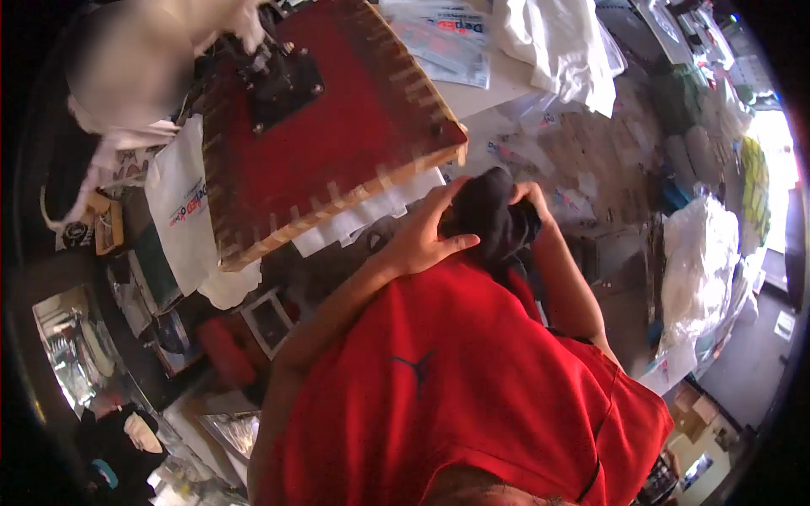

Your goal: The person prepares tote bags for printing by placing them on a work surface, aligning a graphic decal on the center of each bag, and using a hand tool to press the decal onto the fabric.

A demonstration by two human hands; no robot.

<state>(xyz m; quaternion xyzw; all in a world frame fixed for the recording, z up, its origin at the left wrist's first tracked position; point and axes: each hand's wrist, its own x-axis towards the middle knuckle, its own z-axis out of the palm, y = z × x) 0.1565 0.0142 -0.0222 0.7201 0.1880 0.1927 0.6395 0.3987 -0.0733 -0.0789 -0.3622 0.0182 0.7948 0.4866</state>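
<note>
A bunched black cloth item [496, 215] is held up in front of the chest of the person's red shirt [447, 363], just beyond the near right corner of a large red board. The left hand [432, 236] is half open at its left side, thumb spread away from the fingers and touching the cloth; whether it grips cannot be told. The right hand [530, 201] has its fingers curled closed on the upper right edge of the cloth.

The red board [337, 110] has a wooden rim with pieces of tape along it, and a black metal fitting [291, 88] is fixed on top. Beyond it lie clear plastic packets [443, 51] and a white cloth [557, 51]. A co-worker's hand [246, 29] is near the fitting. A translucent plastic bag [700, 261] hangs at right.
</note>
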